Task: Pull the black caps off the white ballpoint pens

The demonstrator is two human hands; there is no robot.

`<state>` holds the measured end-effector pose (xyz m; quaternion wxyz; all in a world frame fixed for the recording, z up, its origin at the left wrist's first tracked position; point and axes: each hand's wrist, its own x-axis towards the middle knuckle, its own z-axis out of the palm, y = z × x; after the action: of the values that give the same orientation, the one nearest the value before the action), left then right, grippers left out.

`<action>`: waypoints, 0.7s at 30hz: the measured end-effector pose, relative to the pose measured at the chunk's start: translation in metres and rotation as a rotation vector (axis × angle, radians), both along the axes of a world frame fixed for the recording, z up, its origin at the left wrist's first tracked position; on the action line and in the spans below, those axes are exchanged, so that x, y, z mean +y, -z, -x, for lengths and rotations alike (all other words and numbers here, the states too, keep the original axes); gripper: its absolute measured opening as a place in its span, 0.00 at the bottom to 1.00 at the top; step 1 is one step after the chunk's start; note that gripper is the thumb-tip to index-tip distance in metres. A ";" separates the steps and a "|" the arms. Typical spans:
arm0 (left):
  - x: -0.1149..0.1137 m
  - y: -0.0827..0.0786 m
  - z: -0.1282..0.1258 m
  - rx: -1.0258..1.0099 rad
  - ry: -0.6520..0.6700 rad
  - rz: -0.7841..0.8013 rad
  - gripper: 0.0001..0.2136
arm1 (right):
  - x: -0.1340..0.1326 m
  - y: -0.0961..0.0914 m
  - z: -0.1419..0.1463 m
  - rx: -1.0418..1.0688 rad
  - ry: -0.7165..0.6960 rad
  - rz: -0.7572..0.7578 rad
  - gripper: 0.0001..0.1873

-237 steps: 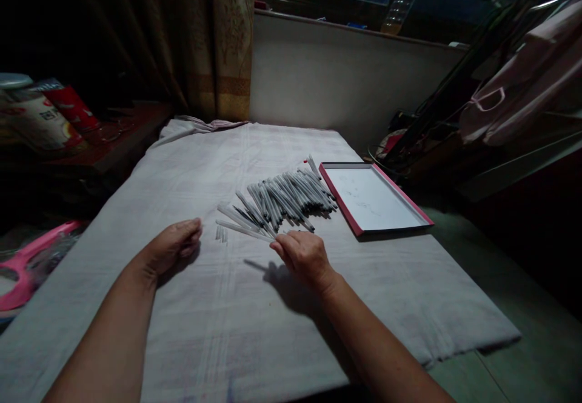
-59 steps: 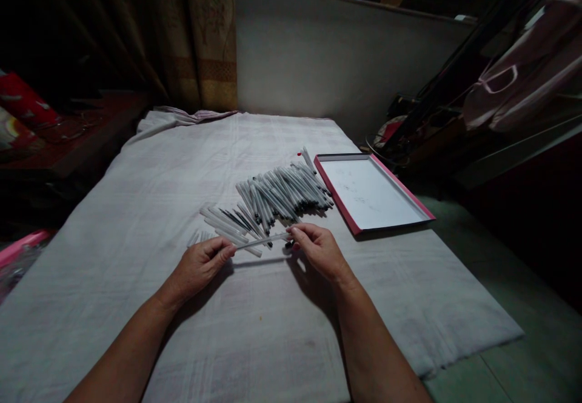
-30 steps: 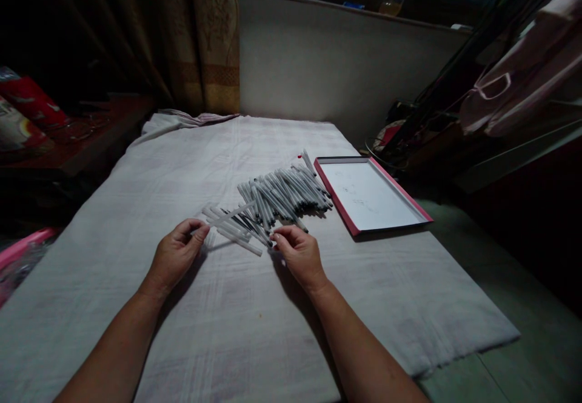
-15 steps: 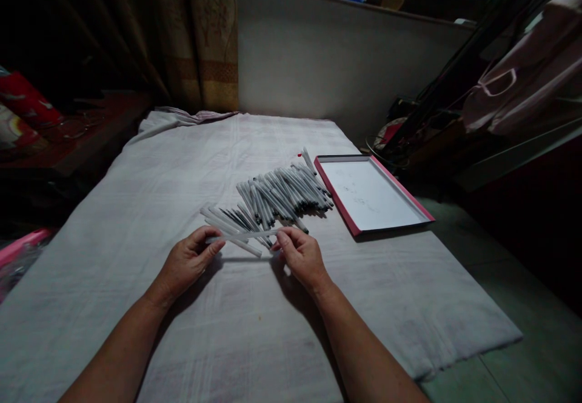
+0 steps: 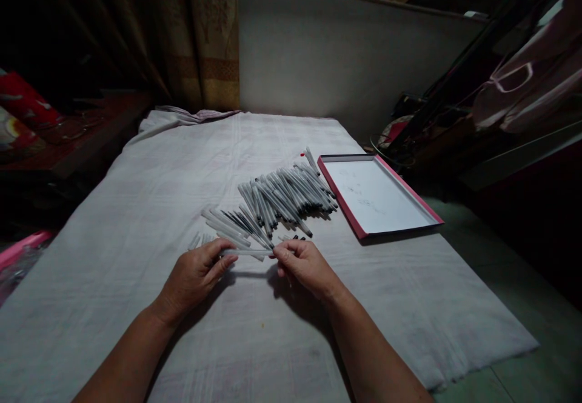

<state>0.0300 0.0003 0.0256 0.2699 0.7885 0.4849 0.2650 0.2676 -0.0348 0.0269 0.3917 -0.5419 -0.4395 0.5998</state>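
My left hand (image 5: 202,269) and my right hand (image 5: 302,263) hold a translucent pen barrel (image 5: 250,251) level between them, one end in each hand's closed fingers. Just beyond it, several empty-looking pale barrels (image 5: 220,224) and thin dark refills (image 5: 243,221) lie fanned out on the cloth. Behind these is a big heap of clear pens (image 5: 286,194) with black ends. Some small clear pieces (image 5: 195,240) show past my left hand, and small black pieces (image 5: 297,237) beside my right fingers. My fingers partly hide both groups.
A shallow box lid (image 5: 382,200) with red sides and a white inside lies right of the heap. White checked cloth (image 5: 136,257) covers the table. A curtain (image 5: 213,39) and a pale wall (image 5: 318,57) stand behind. Something pink (image 5: 22,248) is at the left edge.
Both hands have come lower and closer together, and the barrel between them looks more level. Small clear and black pieces beyond the hands are now visible. The view has shifted slightly.
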 end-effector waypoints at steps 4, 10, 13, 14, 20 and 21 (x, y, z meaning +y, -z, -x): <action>0.000 -0.004 0.001 0.075 0.081 0.014 0.18 | -0.001 -0.004 0.001 -0.001 0.008 -0.041 0.20; 0.010 -0.014 0.022 -0.195 0.027 0.402 0.27 | -0.001 -0.011 -0.016 -0.104 0.104 -0.282 0.13; 0.018 -0.014 0.035 -0.307 -0.190 0.422 0.27 | 0.004 -0.007 -0.021 -0.148 0.273 -0.349 0.12; 0.019 -0.013 0.036 -0.267 -0.245 0.353 0.25 | 0.005 -0.004 -0.019 -0.162 0.289 -0.354 0.13; 0.024 0.004 0.031 0.101 -0.477 -0.160 0.19 | 0.001 0.018 0.011 -0.395 0.174 -0.557 0.14; 0.025 0.007 0.030 0.135 -0.467 -0.206 0.19 | -0.001 0.021 0.015 -0.445 0.138 -0.617 0.15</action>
<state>0.0000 0.0249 0.0184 0.0869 0.6944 0.6412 0.3148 0.2525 -0.0359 0.0058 0.4708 -0.5439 -0.6359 0.2795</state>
